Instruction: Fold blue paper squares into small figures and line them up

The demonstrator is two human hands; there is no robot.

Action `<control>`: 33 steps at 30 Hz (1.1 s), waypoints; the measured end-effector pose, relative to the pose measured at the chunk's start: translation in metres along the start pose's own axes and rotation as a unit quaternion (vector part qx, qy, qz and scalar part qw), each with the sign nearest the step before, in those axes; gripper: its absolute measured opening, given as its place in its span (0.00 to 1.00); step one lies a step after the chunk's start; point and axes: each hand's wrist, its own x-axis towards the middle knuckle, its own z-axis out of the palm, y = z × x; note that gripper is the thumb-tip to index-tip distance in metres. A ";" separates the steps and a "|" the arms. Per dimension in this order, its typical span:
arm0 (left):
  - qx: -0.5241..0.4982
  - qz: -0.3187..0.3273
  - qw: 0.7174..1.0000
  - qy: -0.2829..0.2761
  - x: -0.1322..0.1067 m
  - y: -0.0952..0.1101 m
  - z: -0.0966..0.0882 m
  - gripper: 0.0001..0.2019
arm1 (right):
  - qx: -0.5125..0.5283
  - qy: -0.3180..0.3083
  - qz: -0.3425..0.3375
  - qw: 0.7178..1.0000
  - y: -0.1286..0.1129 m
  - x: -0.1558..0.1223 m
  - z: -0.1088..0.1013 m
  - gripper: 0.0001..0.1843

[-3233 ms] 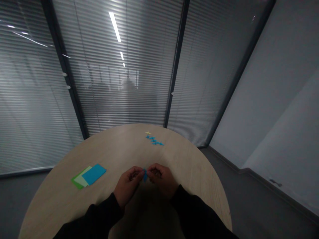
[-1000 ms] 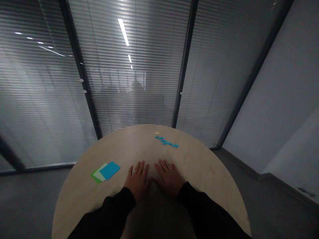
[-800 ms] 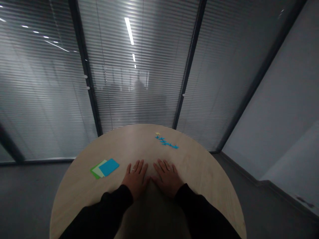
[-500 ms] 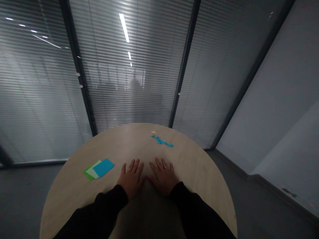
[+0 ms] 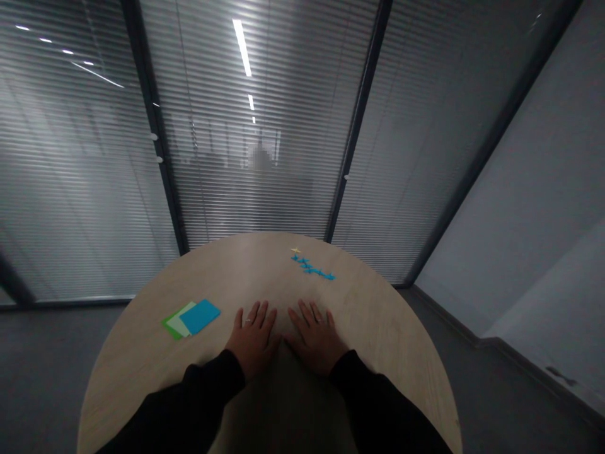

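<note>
My left hand (image 5: 254,337) lies palm down on the round wooden table (image 5: 378,353), fingers spread and holding nothing. Beside it my right hand (image 5: 316,337) rests flat in the same way, the two thumbs nearly meeting. Left of my left hand is a fanned stack of paper sheets: a blue sheet (image 5: 200,316) on top, a pale green sheet (image 5: 180,325) and a brighter green sheet (image 5: 169,323) under it. Beyond my right hand, several small blue star-like paper pieces (image 5: 309,268) sit in a slanting cluster, with one yellow star-like piece (image 5: 295,250) at its far end.
Behind the table's far edge stands a glass partition with blinds (image 5: 265,202) and dark frame posts (image 5: 362,120). A pale wall (image 5: 534,208) runs along the right side. Grey floor (image 5: 47,359) shows around the table.
The whole view has shifted slightly, with table and hands appearing a little further right. Both hands stay flat in the same place on the table, and the papers have not moved.
</note>
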 end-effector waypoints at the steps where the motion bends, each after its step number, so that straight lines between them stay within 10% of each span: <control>1: -0.006 -0.001 1.000 0.002 0.000 0.000 0.000 0.29 | 0.000 0.001 -0.001 1.000 0.001 0.000 0.000 0.39; 9: -0.167 0.096 0.972 0.138 0.005 0.000 -0.018 0.15 | 0.032 0.070 -0.032 0.997 0.024 0.015 0.005 0.28; 14: -0.226 0.197 0.912 0.281 -0.002 0.011 -0.030 0.13 | 0.034 0.117 -0.271 0.955 0.001 0.066 0.015 0.20; 22: -0.151 0.265 0.950 0.061 -0.034 -0.025 -0.007 0.04 | 0.014 0.068 -0.428 0.901 -0.078 0.126 0.002 0.25; 27: -0.176 0.213 0.960 0.050 -0.039 -0.033 -0.013 0.12 | 0.000 0.045 -0.494 0.868 -0.113 0.153 0.007 0.27; 33: -0.228 0.205 0.951 0.047 -0.035 -0.031 -0.015 0.16 | 0.008 0.056 -0.446 0.893 -0.120 0.166 0.007 0.21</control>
